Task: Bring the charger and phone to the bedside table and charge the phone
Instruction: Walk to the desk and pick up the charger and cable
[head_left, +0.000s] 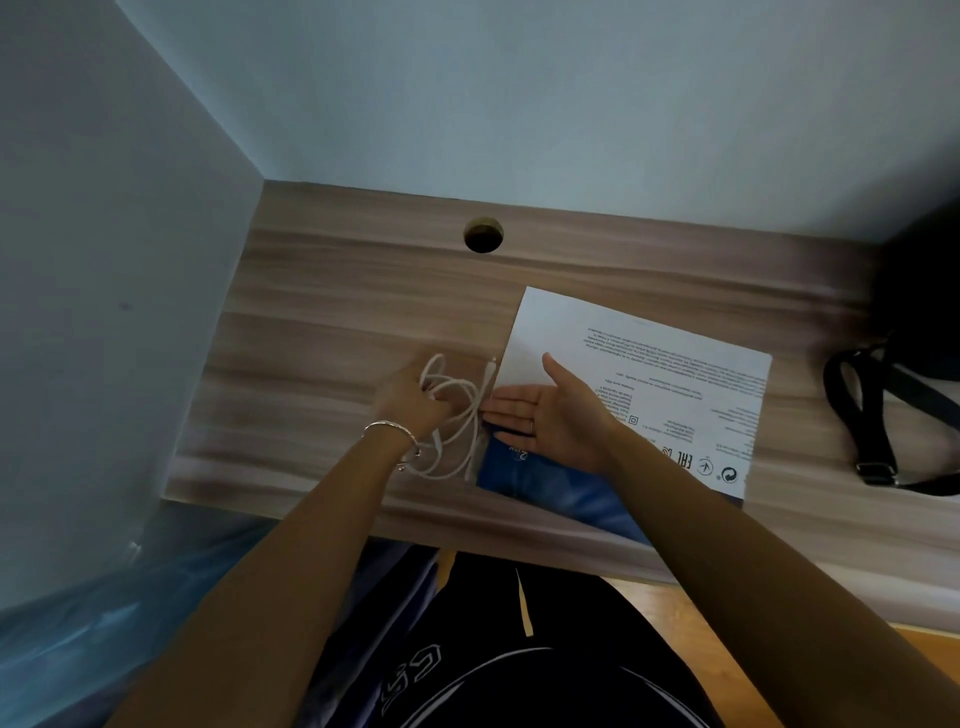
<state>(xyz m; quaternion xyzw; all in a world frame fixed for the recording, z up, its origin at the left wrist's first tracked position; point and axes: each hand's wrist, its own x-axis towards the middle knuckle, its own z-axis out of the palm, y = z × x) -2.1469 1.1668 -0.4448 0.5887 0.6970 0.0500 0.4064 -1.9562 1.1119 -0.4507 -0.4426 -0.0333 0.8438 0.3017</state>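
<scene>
A wood-grain desk meets pale walls; left hand fingers grip the white cable, right hand lies spread flat.

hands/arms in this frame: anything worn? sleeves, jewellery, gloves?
Both forearms are bare: no sleeves, no gloves. The left hand has thin silver bangles at the wrist. The right hand has a thin ring on one finger. No watch visible.
</scene>
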